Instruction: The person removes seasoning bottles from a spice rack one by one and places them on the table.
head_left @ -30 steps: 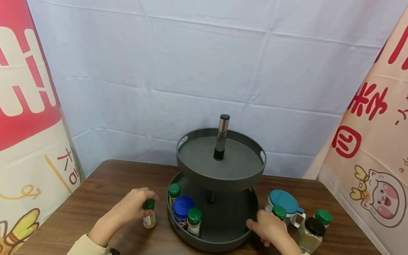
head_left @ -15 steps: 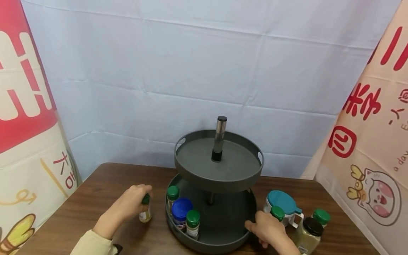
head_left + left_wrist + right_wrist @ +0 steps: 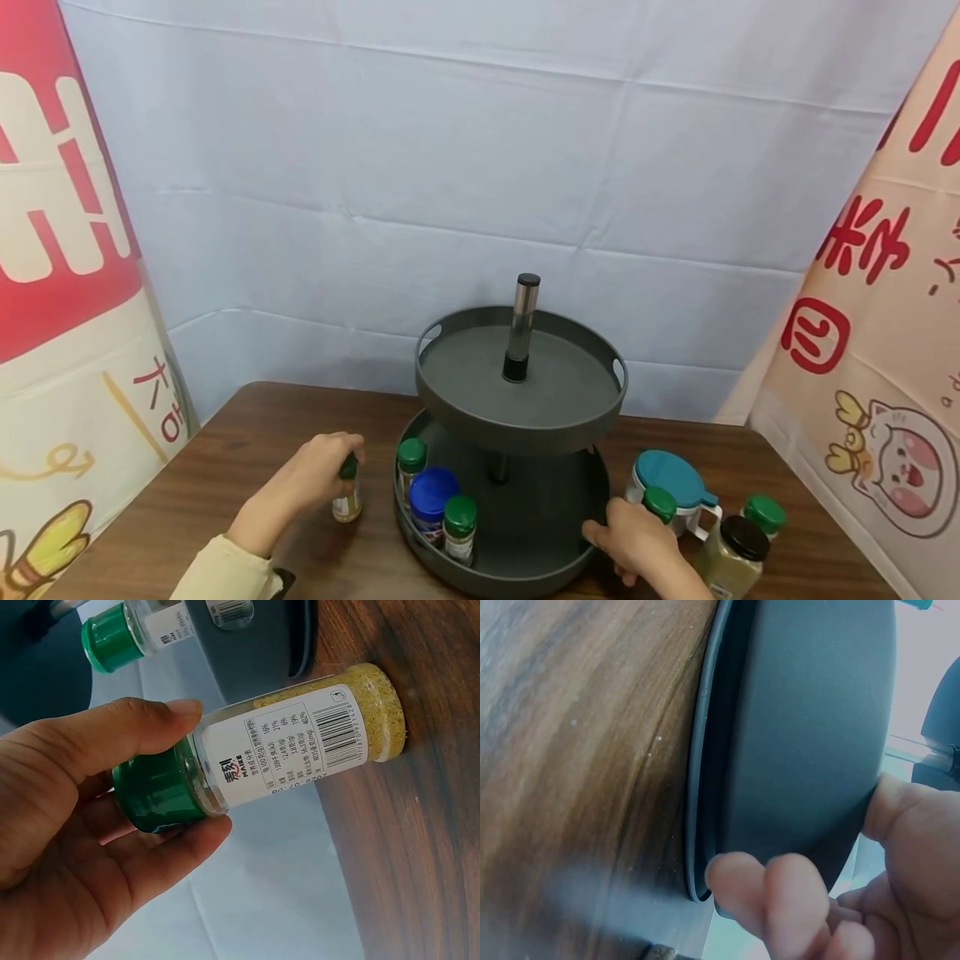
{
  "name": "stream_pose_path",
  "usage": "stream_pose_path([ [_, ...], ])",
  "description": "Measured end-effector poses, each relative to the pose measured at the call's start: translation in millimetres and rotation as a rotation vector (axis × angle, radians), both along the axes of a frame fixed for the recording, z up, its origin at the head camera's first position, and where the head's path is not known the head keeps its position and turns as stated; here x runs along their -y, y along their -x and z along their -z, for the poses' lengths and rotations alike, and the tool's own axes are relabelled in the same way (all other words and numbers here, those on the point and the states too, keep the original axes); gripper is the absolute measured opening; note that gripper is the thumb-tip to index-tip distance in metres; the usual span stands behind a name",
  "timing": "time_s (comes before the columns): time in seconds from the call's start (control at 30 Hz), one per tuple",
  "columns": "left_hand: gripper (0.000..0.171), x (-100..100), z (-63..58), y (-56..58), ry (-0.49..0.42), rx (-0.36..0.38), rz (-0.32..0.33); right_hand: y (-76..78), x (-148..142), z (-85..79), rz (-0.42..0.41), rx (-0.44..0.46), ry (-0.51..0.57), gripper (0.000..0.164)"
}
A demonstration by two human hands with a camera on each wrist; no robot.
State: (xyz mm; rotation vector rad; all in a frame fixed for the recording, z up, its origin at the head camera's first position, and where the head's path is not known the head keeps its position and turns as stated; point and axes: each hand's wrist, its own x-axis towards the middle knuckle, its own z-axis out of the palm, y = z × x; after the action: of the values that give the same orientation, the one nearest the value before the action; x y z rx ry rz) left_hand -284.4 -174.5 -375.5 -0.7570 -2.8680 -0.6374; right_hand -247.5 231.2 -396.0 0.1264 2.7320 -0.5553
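Observation:
My left hand (image 3: 300,483) pinches a spice jar (image 3: 285,742) by its green cap (image 3: 157,791), thumb on one side and fingers on the other. Yellowish granules fill the jar's lower end, which stands at the table left of a grey two-tier turntable (image 3: 517,429). With my right hand (image 3: 633,537) I grip the rim of the lower tray (image 3: 810,735), thumb over the edge and fingers against the outer wall. Along that tray's left side stand two green-capped spice jars (image 3: 459,529) and a blue-lidded container (image 3: 432,500).
Right of the turntable stand a white jug with a teal lid (image 3: 667,479), a black-capped jar (image 3: 735,554) and two green-capped jars (image 3: 765,512), one partly behind my right hand. A steel post (image 3: 522,317) rises through the upper tray. Cloth (image 3: 375,208) hangs behind the wooden table (image 3: 255,433).
My left hand, with the spice jar, has shifted slightly away from me. The right hand keeps its hold on the lower tray, and the jars on it stand as before.

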Motion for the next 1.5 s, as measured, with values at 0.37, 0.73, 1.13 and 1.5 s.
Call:
stream_pose_path([
  [0.37,0.030,0,-6.1,-5.8,0.053,-0.059,0.007,-2.8,2,-0.2,-0.008,-0.017,0.011,0.033],
  [0.73,0.032,-19,-27.7,-10.5,0.029,-0.157,0.093,-1.7,1,-1.8,-0.007,-0.022,0.001,0.033],
  [1.13,0.028,-43,-32.3,-6.8,-0.020,-0.171,0.153,-2.6,-1,0.4,-0.011,-0.031,0.007,0.033],
  [1.5,0.022,-56,-28.4,0.2,-0.056,-0.149,0.190,-3.8,-1,0.7,-0.013,-0.044,0.022,0.032],
])
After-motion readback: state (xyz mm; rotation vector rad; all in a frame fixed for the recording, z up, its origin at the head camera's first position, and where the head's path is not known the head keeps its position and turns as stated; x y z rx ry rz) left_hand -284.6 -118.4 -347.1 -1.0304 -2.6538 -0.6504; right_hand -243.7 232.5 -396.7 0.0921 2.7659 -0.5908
